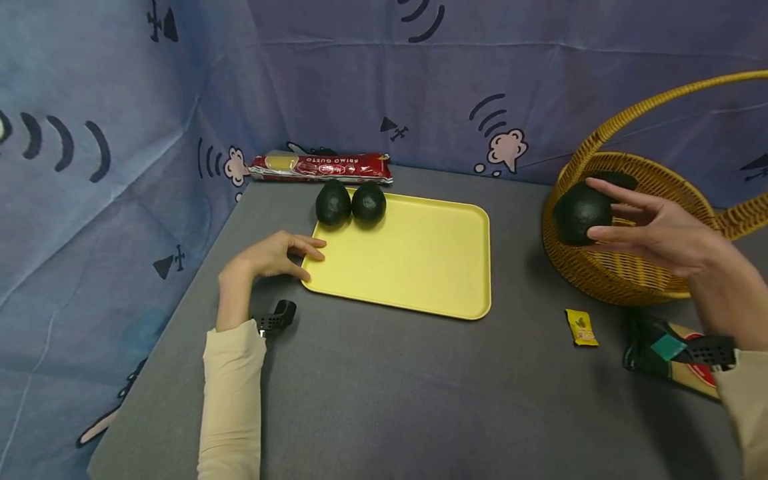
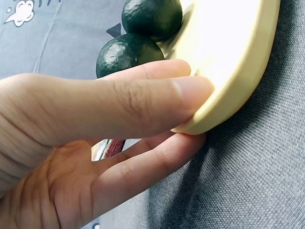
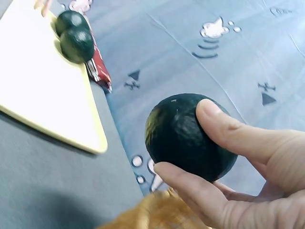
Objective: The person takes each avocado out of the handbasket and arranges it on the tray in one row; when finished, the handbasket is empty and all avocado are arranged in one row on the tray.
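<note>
Right grip (image 1: 666, 233) is spread round an avocado (image 1: 582, 215), thumb and fingers holding it over the wicker basket (image 1: 576, 272); left grip (image 1: 270, 257), narrower, pinches the yellow tray (image 1: 414, 260) near its front-left corner, two more avocados (image 1: 368, 204) at the far-left.

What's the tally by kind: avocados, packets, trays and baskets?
Avocados: 4 (left tray avocado, right tray avocado, held avocado, partly hidden avocado)
Packets: 3 (red packet, small yellow packet, green-and-tan packet)
Trays: 1 (yellow tray)
Baskets: 1 (woven basket)
Total: 9
</note>
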Demonstrator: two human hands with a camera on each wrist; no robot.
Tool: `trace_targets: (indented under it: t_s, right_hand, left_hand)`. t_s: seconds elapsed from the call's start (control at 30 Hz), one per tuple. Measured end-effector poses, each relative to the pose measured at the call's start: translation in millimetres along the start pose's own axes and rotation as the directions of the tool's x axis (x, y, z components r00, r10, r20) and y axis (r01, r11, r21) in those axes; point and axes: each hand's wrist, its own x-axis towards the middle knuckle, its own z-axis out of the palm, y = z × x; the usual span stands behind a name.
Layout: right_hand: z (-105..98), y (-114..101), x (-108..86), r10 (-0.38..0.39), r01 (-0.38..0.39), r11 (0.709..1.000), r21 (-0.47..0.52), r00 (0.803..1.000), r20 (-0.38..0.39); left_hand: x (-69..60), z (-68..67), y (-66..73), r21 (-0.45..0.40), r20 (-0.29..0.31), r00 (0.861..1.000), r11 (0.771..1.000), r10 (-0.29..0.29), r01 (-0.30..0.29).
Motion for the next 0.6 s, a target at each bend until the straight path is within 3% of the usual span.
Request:
trace_targets:
  t_s: [0.2,0.37,0.6]
  right_hand:
    - [20,-1,5.3,-0.022,0.019,1.000,0.025,0.991,0.131]
    - [38,2,11.7,-0.062,0.056,0.998,0.036,0.980,0.187]
    - [57,14,25.9,-0.179,0.117,0.972,0.202,0.929,0.323]
  left_hand:
    - [0.2,0.4,4.2,0.054,-0.001,0.999,0.998,-0.040,0.040]
    - [1.0,1.1,6.0,0.073,-0.002,0.999,0.996,-0.054,0.054]
    - [1.1,0.5,8.7,0.080,-0.003,0.999,0.996,-0.048,0.048]
